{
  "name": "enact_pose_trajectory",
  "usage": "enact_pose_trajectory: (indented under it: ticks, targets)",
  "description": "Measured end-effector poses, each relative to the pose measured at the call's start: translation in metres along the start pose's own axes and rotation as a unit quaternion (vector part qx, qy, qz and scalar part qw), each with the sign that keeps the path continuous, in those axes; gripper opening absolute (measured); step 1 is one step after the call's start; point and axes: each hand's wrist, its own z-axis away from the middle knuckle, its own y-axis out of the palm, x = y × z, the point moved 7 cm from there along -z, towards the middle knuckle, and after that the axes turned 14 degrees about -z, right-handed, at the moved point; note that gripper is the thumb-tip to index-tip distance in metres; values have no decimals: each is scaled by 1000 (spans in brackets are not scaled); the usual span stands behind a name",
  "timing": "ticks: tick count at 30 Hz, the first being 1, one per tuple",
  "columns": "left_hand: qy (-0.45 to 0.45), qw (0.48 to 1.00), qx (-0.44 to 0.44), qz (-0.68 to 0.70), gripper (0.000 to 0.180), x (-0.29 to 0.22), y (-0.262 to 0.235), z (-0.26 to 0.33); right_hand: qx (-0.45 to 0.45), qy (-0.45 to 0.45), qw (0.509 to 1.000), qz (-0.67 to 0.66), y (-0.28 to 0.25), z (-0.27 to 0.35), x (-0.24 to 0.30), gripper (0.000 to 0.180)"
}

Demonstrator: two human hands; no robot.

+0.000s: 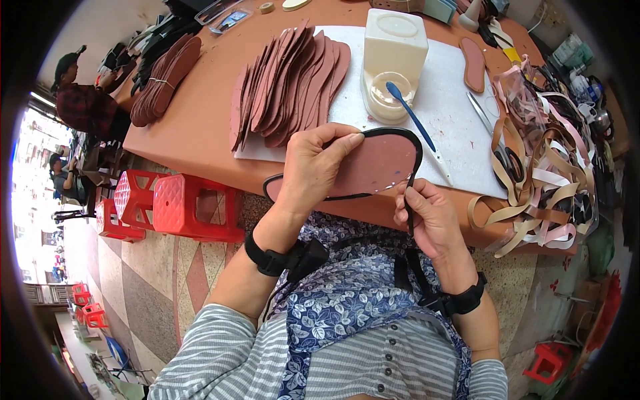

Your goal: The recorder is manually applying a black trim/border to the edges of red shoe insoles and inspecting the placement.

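Above the table's front edge I hold a reddish-brown insole (pixel 373 160) with a narrow black strip (pixel 419 152) along its rim. My left hand (pixel 313 167) is closed on the insole, thumb on top at the upper edge and the other fingers partly hidden. At the insole's lower right edge, my right hand (pixel 433 217) pinches the loose end of the black strip, which hangs down from the fingers. Small pale specks dot the rim near the right fingertips. Behind the insole, a blue-handled brush (pixel 413 119) leans in a cream glue pot (pixel 387 105).
A fanned pile of insoles (pixel 287 90) lies on a white board (pixel 450 73), beside a cream plastic container (pixel 395 43). Scissors (pixel 512 163) and tangled ribbons (pixel 553 190) lie at right. A tied insole bundle (pixel 163 80) sits at left. Red stools (pixel 193 207) stand below; people sit at far left.
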Motion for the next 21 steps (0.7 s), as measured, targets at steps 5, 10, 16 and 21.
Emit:
enact_pose_trajectory:
  ticks: [5, 10, 16, 21]
  targets:
    - [-1, 1000, -14, -4, 16, -1, 1, -1, -11, -5, 999, 33, -1, 0, -1, 11]
    - [-13, 999, -22, 20, 15, 0, 3, 0, -7, -5, 1000, 24, 1, -1, -1, 11]
    - [-27, 998, -23, 46, 16, 1, 5, 0, -1, 4, 1000, 11, 3, 0, -2, 8]
    - [-12, 998, -35, 51, 17, 2, 6, 0, -21, 6, 999, 30, 2, -1, -3, 9]
